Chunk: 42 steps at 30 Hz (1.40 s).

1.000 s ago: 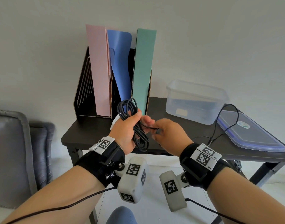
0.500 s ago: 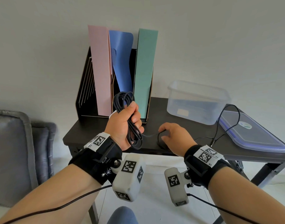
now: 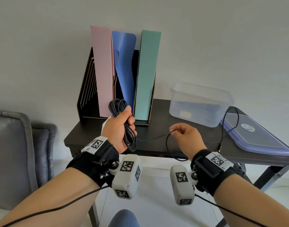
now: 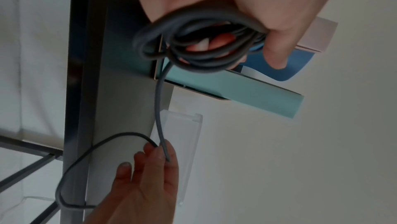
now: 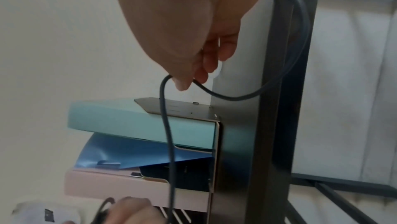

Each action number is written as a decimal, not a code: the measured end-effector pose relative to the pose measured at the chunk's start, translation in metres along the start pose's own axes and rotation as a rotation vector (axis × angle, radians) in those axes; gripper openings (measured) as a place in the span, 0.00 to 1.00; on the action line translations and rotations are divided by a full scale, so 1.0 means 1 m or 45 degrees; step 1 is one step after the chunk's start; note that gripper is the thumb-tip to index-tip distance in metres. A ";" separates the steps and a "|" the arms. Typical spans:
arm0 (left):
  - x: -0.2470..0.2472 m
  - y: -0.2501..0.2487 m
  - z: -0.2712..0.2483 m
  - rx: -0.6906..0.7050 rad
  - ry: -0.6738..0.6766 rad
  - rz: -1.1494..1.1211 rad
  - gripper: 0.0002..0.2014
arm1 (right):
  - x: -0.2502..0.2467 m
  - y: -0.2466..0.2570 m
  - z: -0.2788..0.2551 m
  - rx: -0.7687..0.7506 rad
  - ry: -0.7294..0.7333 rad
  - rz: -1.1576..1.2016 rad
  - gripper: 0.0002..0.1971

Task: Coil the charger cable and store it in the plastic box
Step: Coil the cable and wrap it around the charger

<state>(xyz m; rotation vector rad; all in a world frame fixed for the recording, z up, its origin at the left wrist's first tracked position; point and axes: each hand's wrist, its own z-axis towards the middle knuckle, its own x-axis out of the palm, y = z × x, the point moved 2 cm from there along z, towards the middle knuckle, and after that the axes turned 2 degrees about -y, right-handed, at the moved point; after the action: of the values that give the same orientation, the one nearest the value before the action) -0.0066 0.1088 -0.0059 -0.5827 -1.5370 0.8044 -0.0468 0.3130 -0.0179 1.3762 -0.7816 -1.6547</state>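
My left hand (image 3: 129, 117) grips a coil of dark charger cable (image 3: 118, 104) upright over the table's front left; the loops hang out below my fist (image 4: 193, 41). A single strand (image 4: 159, 109) runs from the coil to my right hand (image 3: 173, 130), which pinches it between thumb and fingers (image 5: 184, 81) above the table's front edge. The rest of the cable droops under my right wrist, then arcs over the table to its plug end (image 3: 220, 147). The clear plastic box (image 3: 199, 104) stands open at the back right, beyond my right hand.
The box's blue-rimmed lid (image 3: 255, 135) lies flat at the table's right end, under the cable's arc. A black file organizer (image 3: 86, 99) with pink, blue and green folders stands at the back left of the dark table (image 3: 157, 112). A grey cushioned seat (image 3: 17, 145) is at left.
My right hand went from beside the coil down to the table and now is raised further right, pinching a stretch of cable. My left hand stayed on the coil, shifting slightly left.
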 end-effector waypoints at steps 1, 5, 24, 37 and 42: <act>-0.003 0.002 0.002 -0.008 -0.029 0.017 0.10 | 0.000 0.001 -0.001 0.010 0.003 0.045 0.07; -0.015 0.009 0.007 -0.013 -0.114 0.130 0.11 | 0.001 0.009 -0.006 -0.005 0.086 0.133 0.10; -0.013 0.039 0.028 -0.081 0.151 0.631 0.39 | 0.028 0.043 -0.001 -0.183 0.102 -0.124 0.13; -0.017 0.037 0.033 -0.255 0.332 0.527 0.09 | 0.055 0.038 0.012 -0.198 0.162 -0.142 0.10; -0.021 0.036 0.034 -0.302 0.277 0.239 0.13 | 0.048 0.024 0.012 -0.165 0.266 -0.336 0.05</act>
<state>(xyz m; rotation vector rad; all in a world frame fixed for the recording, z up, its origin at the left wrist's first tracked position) -0.0402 0.1107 -0.0473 -0.9694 -1.3990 0.6781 -0.0567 0.2590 -0.0166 1.5803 -0.3776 -1.6915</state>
